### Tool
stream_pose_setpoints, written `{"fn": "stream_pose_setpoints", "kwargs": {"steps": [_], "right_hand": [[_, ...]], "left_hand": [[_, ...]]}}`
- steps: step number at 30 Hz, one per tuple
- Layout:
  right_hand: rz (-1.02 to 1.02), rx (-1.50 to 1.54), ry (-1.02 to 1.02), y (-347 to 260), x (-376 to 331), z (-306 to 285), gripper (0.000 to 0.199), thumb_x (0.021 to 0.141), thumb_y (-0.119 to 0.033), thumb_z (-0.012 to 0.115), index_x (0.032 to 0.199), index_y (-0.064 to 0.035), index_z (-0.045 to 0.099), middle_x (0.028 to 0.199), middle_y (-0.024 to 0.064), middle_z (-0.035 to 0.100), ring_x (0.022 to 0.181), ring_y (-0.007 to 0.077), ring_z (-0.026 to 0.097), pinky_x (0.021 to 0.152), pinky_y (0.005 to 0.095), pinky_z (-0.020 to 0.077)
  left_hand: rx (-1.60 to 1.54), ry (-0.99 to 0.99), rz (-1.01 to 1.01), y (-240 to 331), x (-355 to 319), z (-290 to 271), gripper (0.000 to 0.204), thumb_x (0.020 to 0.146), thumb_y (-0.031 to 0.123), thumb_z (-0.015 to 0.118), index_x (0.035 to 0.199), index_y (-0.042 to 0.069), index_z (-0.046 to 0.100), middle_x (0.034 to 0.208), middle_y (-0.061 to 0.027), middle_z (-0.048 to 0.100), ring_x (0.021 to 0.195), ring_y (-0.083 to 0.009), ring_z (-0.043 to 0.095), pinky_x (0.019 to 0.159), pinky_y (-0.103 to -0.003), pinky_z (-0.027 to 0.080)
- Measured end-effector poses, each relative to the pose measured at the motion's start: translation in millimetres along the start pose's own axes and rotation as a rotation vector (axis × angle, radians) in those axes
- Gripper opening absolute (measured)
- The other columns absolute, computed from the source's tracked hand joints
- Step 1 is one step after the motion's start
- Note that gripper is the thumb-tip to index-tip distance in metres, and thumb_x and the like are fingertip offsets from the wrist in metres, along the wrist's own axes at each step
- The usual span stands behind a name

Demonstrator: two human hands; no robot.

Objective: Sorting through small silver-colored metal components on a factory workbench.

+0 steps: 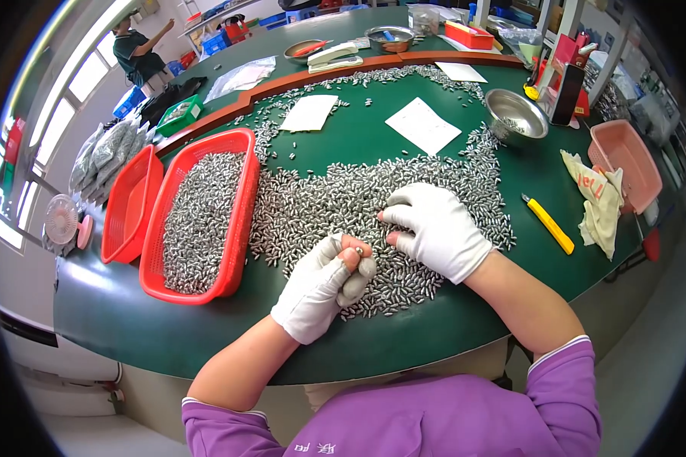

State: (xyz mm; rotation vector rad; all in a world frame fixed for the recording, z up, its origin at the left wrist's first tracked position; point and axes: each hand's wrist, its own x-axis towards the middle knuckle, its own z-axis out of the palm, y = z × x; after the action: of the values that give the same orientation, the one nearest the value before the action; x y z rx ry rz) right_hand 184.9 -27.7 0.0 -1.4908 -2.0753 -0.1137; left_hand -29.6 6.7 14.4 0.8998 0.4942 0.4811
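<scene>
A broad, thin heap of small silvery metal parts (305, 213), pointed and capsule-like, covers the middle of the green table (343, 141). My left hand (316, 289), in a white glove with bare thumb and index tips, is closed at the heap's near side. Its thumb and index pinch one small metal part. Beyond it to the right, my right hand (438, 232), gloved the same way, rests over the heap with fingers bent and apart. Its bare fingertips are at the parts; nothing shows held between them. To the left, a red plastic basket (248, 202) is filled with the same parts.
A second red basket (132, 206) stands farther left, beside a pink fan (62, 219). At right lie a steel bowl (523, 107), yellow utility knife (550, 227), cloth (598, 199) and pink basket (642, 160). Paper sheets (424, 126) lie beyond the heap. A person (136, 57) stands far left.
</scene>
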Motion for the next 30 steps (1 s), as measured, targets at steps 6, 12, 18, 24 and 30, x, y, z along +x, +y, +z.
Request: {"fn": "stream_pose_setpoints", "kwargs": {"steps": [6, 12, 18, 24, 30], "right_hand": [[0.019, 0.023, -0.043, -4.0, 2.0, 2.6, 0.013, 0.072, -0.019, 0.069, 0.083, -0.012, 0.067, 0.081, 0.005, 0.059, 0.082, 0.0257, 0.059, 0.073, 0.0379, 0.0491], [-0.073, 0.189, 0.197, -13.8, 8.9, -9.3, 0.016, 0.068, -0.008, 0.072, 0.082, -0.006, 0.064, 0.084, 0.0073, 0.062, 0.08, 0.0267, 0.062, 0.072, 0.0365, 0.0505], [-0.416, 0.233, 0.309, -30.2, 19.0, -19.4, 0.02, 0.06, -0.007, 0.067, 0.079, -0.0043, 0.06, 0.075, 0.0077, 0.059, 0.068, 0.0262, 0.06, 0.057, 0.0365, 0.0499], [-0.325, 0.298, 0.267, -16.3, 17.5, -13.3, 0.02, 0.064, -0.005, 0.07, 0.082, -0.0053, 0.063, 0.079, 0.008, 0.061, 0.071, 0.0279, 0.061, 0.062, 0.0372, 0.0509], [-0.015, 0.013, 0.386, 0.1, 9.1, -24.3, 0.02, 0.072, -0.007, 0.071, 0.092, -0.0091, 0.069, 0.09, 0.005, 0.065, 0.082, 0.0256, 0.062, 0.073, 0.0358, 0.0511]], "left_hand": [[-0.043, -0.01, 0.03, -2.7, 1.1, -3.1, 0.019, 0.095, 0.026, 0.058, 0.102, 0.009, 0.055, 0.082, -0.0002, 0.057, 0.058, -0.0059, 0.039, 0.051, -0.02, 0.031], [-0.036, -0.003, 0.041, -3.3, 1.0, -5.4, 0.017, 0.095, 0.024, 0.058, 0.103, 0.01, 0.054, 0.084, -0.0006, 0.058, 0.058, -0.0058, 0.039, 0.052, -0.019, 0.031], [-0.034, -0.003, 0.034, -4.1, 1.4, -4.7, 0.017, 0.095, 0.025, 0.058, 0.101, 0.01, 0.054, 0.083, -0.0002, 0.058, 0.059, -0.0058, 0.039, 0.052, -0.02, 0.03], [-0.023, 0.008, 0.043, -3.9, 0.3, -5.5, 0.016, 0.094, 0.025, 0.059, 0.1, 0.011, 0.053, 0.082, -0.0001, 0.055, 0.058, -0.006, 0.039, 0.052, -0.02, 0.031], [-0.02, -0.017, 0.151, -0.4, 2.5, -7.4, 0.016, 0.092, 0.023, 0.06, 0.097, 0.012, 0.049, 0.068, 0.0028, 0.037, 0.054, -0.0066, 0.031, 0.048, -0.021, 0.025]]}}
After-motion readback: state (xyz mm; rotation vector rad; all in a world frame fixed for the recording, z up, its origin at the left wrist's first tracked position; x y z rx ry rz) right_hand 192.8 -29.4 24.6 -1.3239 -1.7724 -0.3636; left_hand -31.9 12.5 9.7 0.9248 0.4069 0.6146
